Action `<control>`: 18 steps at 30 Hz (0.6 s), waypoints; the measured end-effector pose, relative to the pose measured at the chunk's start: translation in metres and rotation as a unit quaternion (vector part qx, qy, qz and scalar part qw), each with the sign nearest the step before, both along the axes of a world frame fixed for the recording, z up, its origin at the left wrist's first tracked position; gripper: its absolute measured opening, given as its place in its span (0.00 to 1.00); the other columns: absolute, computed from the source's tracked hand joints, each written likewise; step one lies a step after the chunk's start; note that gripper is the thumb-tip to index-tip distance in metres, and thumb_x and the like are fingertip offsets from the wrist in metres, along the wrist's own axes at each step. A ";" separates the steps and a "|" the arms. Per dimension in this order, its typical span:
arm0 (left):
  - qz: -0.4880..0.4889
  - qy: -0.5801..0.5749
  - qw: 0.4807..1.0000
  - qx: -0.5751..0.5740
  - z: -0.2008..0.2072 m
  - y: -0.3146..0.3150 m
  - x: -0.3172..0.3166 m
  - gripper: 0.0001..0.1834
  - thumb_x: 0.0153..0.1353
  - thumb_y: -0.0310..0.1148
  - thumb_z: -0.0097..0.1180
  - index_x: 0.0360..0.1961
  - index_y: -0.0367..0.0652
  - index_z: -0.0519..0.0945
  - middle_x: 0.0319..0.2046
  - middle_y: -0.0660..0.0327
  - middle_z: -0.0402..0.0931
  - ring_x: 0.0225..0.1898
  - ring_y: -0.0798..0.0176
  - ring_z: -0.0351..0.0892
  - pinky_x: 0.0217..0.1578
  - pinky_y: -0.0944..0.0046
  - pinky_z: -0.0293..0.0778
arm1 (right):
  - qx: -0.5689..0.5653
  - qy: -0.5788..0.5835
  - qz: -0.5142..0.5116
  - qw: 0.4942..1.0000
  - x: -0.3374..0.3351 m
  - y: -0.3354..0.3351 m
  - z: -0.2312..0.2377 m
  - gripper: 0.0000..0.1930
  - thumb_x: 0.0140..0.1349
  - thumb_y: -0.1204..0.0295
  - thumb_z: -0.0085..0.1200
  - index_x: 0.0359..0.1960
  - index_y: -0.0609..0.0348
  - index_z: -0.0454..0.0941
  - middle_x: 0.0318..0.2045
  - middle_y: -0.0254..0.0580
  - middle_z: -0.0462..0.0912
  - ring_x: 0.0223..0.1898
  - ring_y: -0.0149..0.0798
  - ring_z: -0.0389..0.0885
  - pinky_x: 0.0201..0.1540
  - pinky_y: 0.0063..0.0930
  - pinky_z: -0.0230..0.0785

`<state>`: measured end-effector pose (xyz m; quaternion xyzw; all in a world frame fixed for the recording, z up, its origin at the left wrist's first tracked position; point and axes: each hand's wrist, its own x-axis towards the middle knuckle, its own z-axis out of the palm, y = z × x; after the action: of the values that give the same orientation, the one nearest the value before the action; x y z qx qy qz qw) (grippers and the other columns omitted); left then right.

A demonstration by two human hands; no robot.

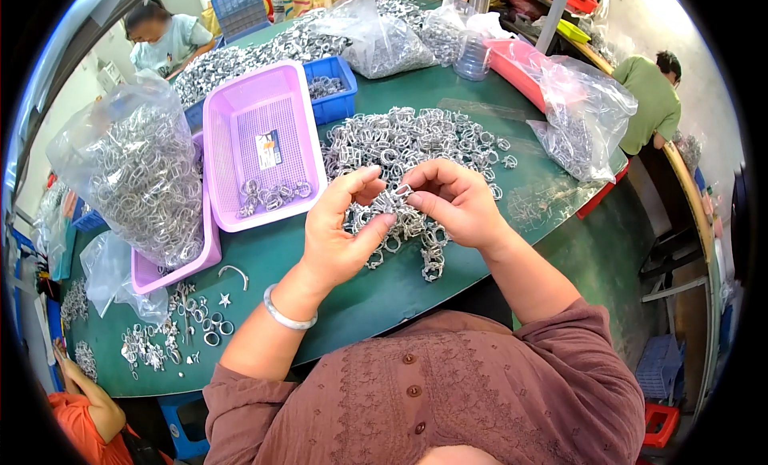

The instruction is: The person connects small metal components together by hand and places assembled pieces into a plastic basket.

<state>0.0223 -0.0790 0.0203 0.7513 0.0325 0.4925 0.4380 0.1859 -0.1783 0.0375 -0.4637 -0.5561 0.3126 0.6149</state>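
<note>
A green table lies beneath the left hand, a blue stool to its near left. Right of the right hand: floor, bench, red stool.

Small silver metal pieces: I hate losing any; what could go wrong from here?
The silver metal piece at the right fingers could slip into the similar loose pile. The silver cluster near the edge of the green table could fall. The clear plastic bag at left, bulging with pieces, might spill.

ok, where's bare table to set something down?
Green tabletop between lilac basket and left hand; another patch between bangle and tabletop's near edge. Crowded: heap of ring-shaped metal pieces ahead, loose pieces left of the bangle.
</note>
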 end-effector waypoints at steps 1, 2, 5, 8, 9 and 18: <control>0.005 0.025 0.999 0.025 0.003 0.001 -0.002 0.25 0.47 0.20 0.62 0.50 0.38 0.72 0.37 0.58 0.76 0.38 0.65 0.76 0.41 0.67 0.72 | -0.016 0.045 0.016 0.999 0.001 0.000 -0.002 0.08 0.57 0.81 0.54 0.39 0.63 0.74 0.33 0.31 0.77 0.33 0.21 0.73 0.35 0.17 0.67; 0.009 0.051 0.997 0.049 0.005 0.001 -0.002 0.23 0.47 0.21 0.62 0.48 0.38 0.74 0.36 0.58 0.76 0.36 0.65 0.75 0.39 0.67 0.72 | -0.017 0.046 0.014 0.999 0.002 0.000 -0.003 0.08 0.57 0.81 0.54 0.39 0.63 0.74 0.33 0.31 0.77 0.33 0.21 0.73 0.35 0.17 0.67; 0.006 0.065 0.996 0.055 0.008 0.000 -0.003 0.19 0.47 0.21 0.62 0.43 0.37 0.77 0.34 0.58 0.75 0.34 0.65 0.75 0.36 0.68 0.73 | -0.020 0.065 0.036 0.997 0.002 0.002 -0.005 0.08 0.58 0.81 0.53 0.39 0.63 0.73 0.33 0.31 0.76 0.33 0.21 0.73 0.34 0.15 0.67; 0.011 0.059 0.997 0.058 0.006 0.001 -0.003 0.17 0.47 0.21 0.62 0.41 0.36 0.78 0.34 0.58 0.75 0.33 0.64 0.76 0.34 0.68 0.73 | -0.039 0.097 0.050 0.993 -0.001 0.003 -0.004 0.07 0.58 0.81 0.53 0.39 0.64 0.73 0.33 0.32 0.77 0.34 0.22 0.73 0.36 0.16 0.67; 0.011 0.059 0.997 0.057 0.005 0.001 -0.003 0.17 0.47 0.21 0.62 0.41 0.36 0.78 0.34 0.58 0.75 0.33 0.64 0.76 0.34 0.68 0.73 | -0.038 0.102 0.053 0.993 0.000 0.003 -0.005 0.07 0.58 0.81 0.53 0.39 0.64 0.73 0.34 0.32 0.77 0.35 0.22 0.74 0.37 0.16 0.68; 0.003 0.052 0.997 0.048 0.005 -0.001 0.000 0.18 0.47 0.19 0.62 0.42 0.37 0.77 0.30 0.61 0.74 0.31 0.67 0.70 0.33 0.69 0.68 | -0.051 0.115 0.055 0.991 0.002 0.005 -0.008 0.07 0.58 0.80 0.53 0.39 0.64 0.74 0.34 0.33 0.78 0.36 0.23 0.75 0.39 0.17 0.69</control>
<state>0.0221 -0.0797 0.0249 0.7959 0.0340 0.4547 0.3982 0.1880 -0.1736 0.0291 -0.4244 -0.4897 0.4251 0.6319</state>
